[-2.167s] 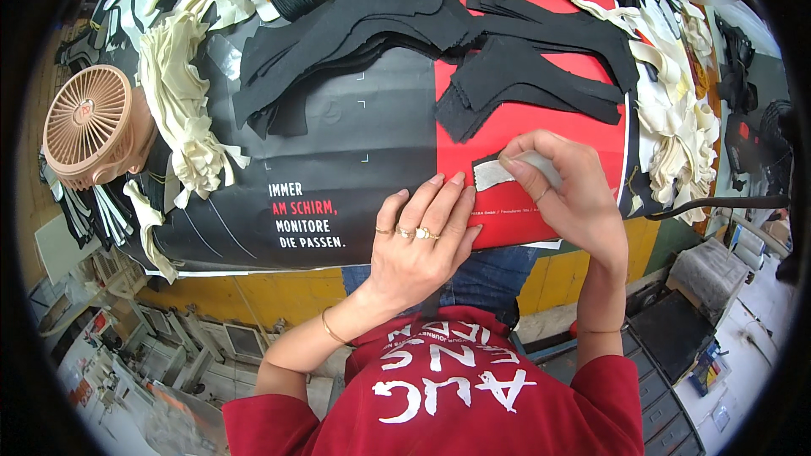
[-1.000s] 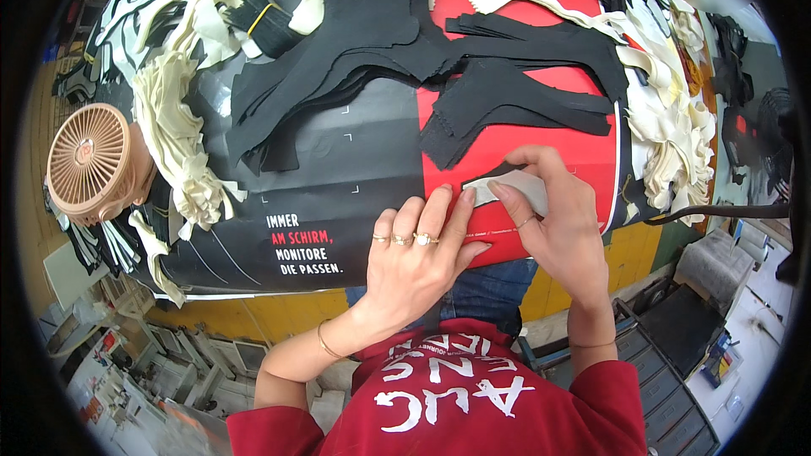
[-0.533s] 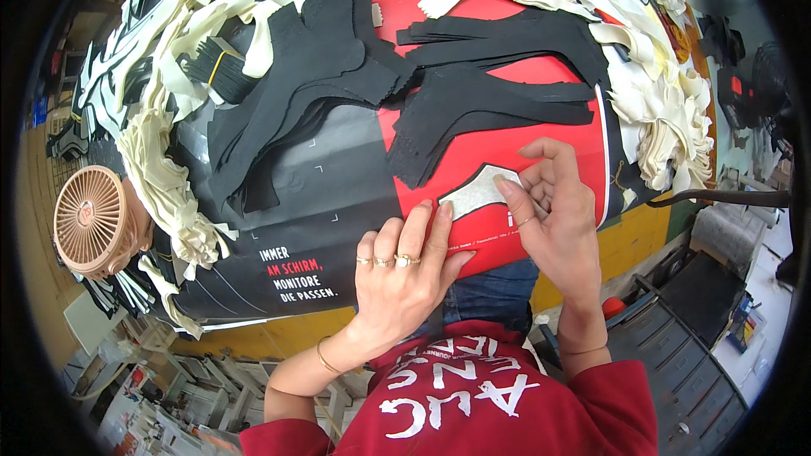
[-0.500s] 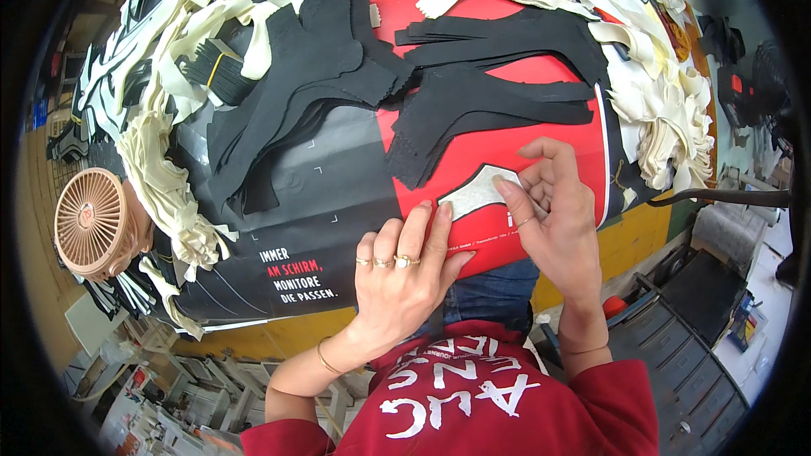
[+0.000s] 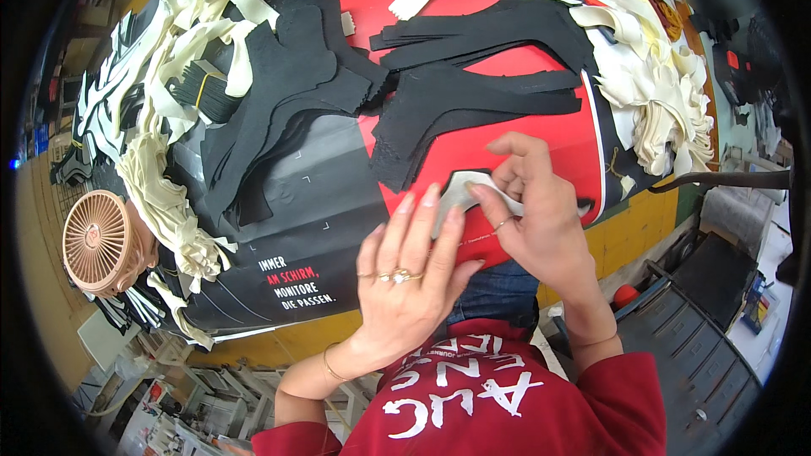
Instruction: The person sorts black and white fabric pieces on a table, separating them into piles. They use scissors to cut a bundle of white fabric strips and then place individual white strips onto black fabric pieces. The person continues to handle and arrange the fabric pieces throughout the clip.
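Observation:
A small light-grey fabric piece [image 5: 462,188] with a dark edge lies on the red part of the printed sheet [image 5: 541,139], close to me. My right hand [image 5: 532,215] pinches its upper side between thumb and fingers. A dark tip shows just right of that hand; I cannot tell whether it belongs to the same piece. My left hand [image 5: 405,274], wearing rings, has its fingers stretched out, with the fingertips over the piece's left end and hiding part of it. Beyond my hands lie stacked black fabric cutouts [image 5: 473,105].
More black cutouts [image 5: 287,93] spread to the left, beside a banded black bundle [image 5: 203,89]. Cream fabric strips pile up at left [image 5: 160,190] and right [image 5: 659,101]. A pink fan [image 5: 103,241] stands at the left edge. Grey drawers [image 5: 684,355] are at lower right.
My left hand's fingers have straightened and now cover more of the piece's left end. The piece looks bent, where before it lay flatter. The view has shifted slightly.

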Demonstrator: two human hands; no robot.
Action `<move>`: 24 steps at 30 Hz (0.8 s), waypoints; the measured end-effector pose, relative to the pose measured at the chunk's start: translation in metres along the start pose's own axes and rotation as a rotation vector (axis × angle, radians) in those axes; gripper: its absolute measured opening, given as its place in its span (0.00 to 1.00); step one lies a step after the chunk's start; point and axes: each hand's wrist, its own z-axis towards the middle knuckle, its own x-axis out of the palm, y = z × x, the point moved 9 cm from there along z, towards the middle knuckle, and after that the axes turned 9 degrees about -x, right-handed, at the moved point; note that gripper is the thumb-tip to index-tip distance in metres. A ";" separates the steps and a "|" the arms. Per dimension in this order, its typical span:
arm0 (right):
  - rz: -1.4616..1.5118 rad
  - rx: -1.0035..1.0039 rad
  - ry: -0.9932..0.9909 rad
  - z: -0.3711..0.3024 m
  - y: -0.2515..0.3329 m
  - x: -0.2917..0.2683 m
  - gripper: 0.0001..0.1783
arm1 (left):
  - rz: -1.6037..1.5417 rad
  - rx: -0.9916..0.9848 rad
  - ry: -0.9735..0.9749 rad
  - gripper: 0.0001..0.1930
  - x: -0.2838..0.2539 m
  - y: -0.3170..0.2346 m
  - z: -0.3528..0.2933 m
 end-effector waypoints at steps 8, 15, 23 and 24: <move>-0.165 -0.160 0.084 0.006 0.019 0.003 0.28 | -0.020 0.011 0.297 0.50 0.039 0.003 -0.016; -0.135 -0.047 0.057 -0.004 0.002 -0.016 0.22 | 0.097 -0.009 0.316 0.50 0.042 0.008 -0.026; -0.054 -0.051 0.028 -0.007 -0.004 -0.014 0.22 | 0.121 -0.030 0.299 0.47 0.040 0.006 -0.021; -0.050 -0.049 0.025 -0.007 -0.005 -0.014 0.22 | 0.128 -0.033 0.302 0.46 0.040 0.006 -0.021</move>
